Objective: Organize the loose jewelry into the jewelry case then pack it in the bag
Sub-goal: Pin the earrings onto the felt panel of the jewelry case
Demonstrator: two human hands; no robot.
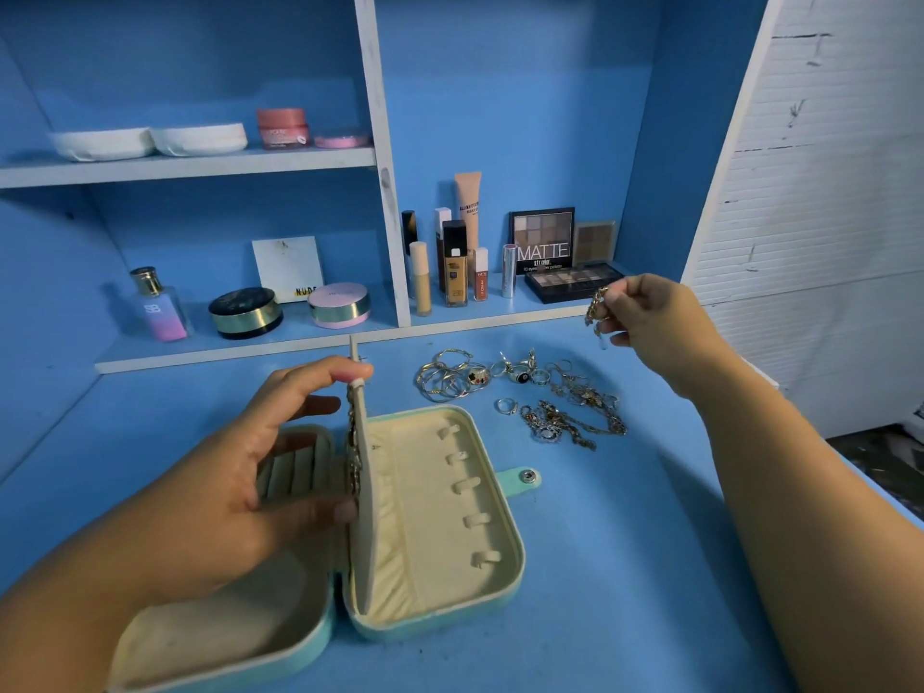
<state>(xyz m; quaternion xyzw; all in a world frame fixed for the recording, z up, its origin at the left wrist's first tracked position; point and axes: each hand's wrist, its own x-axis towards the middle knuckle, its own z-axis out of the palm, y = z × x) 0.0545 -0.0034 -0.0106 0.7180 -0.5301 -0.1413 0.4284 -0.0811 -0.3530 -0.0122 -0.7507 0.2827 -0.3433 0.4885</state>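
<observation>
1 gold chain was pinched hanging in the right hand, up and right of the open jewelry case, whose divider flap, long axis running away from the person, was gripped upright by the nearer left hand.

The left hand wears pale pink polish on its nails; it and the right hand extend from bare forearms.

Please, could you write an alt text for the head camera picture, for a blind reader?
A person's left hand holds the middle flap of an open jewelry case upright on a blue table, while the right hand pinches a gold chain near a pile of loose rings and chains. Cosmetics stand on shelves behind.
</observation>
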